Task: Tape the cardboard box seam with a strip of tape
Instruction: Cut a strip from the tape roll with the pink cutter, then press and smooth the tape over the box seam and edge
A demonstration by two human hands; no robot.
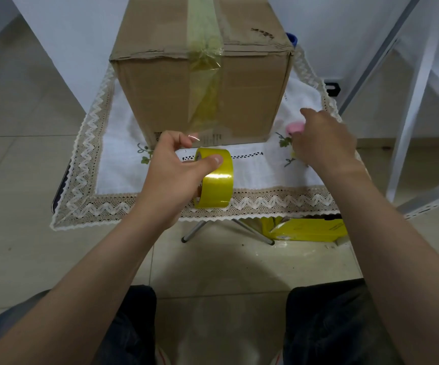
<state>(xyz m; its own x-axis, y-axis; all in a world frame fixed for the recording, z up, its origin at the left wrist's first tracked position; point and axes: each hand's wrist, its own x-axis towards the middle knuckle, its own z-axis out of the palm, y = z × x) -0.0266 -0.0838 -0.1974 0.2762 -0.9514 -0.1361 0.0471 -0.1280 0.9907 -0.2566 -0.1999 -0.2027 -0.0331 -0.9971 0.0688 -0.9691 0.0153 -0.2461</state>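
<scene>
A brown cardboard box stands on a small table covered by a white lace-edged cloth. A strip of yellowish clear tape runs along the top seam and down the box's front face to the roll. My left hand grips the yellow tape roll just in front of the box, thumb on its outer face. My right hand hovers over the cloth at the box's right, fingers curled around a small pink object; what that object is cannot be told.
A yellow package lies on the tiled floor under the table's front right, beside the metal table legs. White frame bars rise at the right. A blue item peeks from behind the box. My knees are at the bottom.
</scene>
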